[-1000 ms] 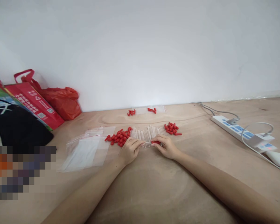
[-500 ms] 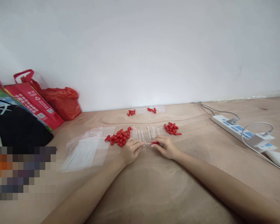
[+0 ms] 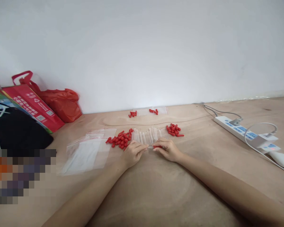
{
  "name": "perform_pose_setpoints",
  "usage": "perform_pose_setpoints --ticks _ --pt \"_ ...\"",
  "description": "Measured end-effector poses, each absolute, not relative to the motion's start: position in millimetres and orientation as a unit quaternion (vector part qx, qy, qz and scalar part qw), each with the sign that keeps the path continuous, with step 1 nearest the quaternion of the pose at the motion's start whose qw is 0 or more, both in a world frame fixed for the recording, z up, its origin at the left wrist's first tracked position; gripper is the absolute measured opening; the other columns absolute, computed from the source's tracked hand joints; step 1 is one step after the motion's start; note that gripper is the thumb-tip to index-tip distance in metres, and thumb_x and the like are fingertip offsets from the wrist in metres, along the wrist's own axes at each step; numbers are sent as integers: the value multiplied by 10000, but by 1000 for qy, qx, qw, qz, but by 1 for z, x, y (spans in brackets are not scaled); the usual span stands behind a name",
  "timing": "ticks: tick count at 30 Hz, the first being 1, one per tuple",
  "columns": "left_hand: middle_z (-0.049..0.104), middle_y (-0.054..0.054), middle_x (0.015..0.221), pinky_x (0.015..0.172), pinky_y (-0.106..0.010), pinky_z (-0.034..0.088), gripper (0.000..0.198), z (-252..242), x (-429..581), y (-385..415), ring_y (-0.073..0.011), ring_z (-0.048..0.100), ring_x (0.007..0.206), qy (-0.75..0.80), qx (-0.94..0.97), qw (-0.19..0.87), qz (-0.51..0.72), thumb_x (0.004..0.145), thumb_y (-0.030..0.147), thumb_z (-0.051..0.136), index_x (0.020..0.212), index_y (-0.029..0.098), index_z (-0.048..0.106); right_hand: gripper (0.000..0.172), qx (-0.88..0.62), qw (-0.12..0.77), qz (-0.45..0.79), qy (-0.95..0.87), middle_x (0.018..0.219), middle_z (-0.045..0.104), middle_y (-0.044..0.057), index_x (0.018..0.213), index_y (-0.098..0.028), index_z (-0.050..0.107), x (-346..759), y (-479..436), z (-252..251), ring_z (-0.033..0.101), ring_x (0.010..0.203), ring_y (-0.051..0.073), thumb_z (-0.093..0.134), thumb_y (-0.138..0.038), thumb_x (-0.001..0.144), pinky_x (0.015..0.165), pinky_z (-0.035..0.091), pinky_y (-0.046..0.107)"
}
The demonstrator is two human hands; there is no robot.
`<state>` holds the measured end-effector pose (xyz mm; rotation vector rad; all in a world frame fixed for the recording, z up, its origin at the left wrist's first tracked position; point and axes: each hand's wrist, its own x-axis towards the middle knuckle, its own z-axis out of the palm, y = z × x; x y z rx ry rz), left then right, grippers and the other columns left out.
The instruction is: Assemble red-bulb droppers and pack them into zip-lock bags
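Observation:
Between my two hands lies a clear tube (image 3: 150, 147), level with the tabletop. My left hand (image 3: 133, 154) pinches its left part between thumb and fingers. My right hand (image 3: 169, 150) is closed round a small red rubber bulb (image 3: 157, 146) at the tube's right end; my fingers partly cover it, and how far the tube sits in it I cannot make out. Just beyond my fingers is a row of clear tubes (image 3: 144, 136), side by side. One pile of red bulbs (image 3: 121, 139) is left of the row, and a smaller pile of red bulbs (image 3: 174, 129) is at its right.
Clear zip bags (image 3: 85, 154) lie on the wooden table (image 3: 146, 195) at left. Near the wall is another clear bag (image 3: 143, 112) with red bulbs by it. A power strip (image 3: 239, 128) with cables is at right; red bags (image 3: 61, 104) and a black bag (image 3: 19, 129) stand at left.
My hands have come slightly closer together, and less of the clear tube shows between them. The view has shifted a little; the piles and the row stay in place.

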<state>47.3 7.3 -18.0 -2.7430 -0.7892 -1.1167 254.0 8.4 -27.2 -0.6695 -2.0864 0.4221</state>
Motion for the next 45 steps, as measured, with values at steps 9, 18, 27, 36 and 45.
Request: perform_pose_setpoints --ticks 9,18,27,36,45 --pt "663 -33 749 616 -266 389 159 -19 49 4 -115 591 648 -267 -894 58 -356 856 172 425 914 160 573 173 -262 439 140 -848 740 597 67 880 -166 606 253 8 -28 543 692 144 493 -281 818 632 448 270" --pt "662 -33 746 620 -275 382 174 -17 52 1 -119 584 649 -262 -898 74 -346 858 156 406 883 155 579 159 -273 384 74 -879 739 580 58 857 -179 587 253 9 -31 518 699 156 475 -286 825 649 403 291" --pt "659 -37 745 622 -280 397 201 -19 54 0 -128 577 646 -271 -897 81 -340 858 158 388 875 162 589 147 -271 366 58 -888 719 557 57 836 -171 565 251 10 -30 490 691 161 466 -279 826 638 381 287" --pt "661 -40 766 635 -283 409 207 -19 57 1 -132 585 663 -279 -897 59 -336 860 163 386 900 167 590 163 -277 368 88 -883 710 569 50 822 -171 578 251 13 -28 504 692 154 472 -295 829 650 379 289" --pt "632 -16 683 647 -277 396 173 -17 46 4 -125 558 624 -291 -885 73 -356 857 272 451 870 157 580 144 -295 390 97 -867 721 613 38 854 -183 600 263 15 -26 503 709 155 542 -300 793 676 348 307"
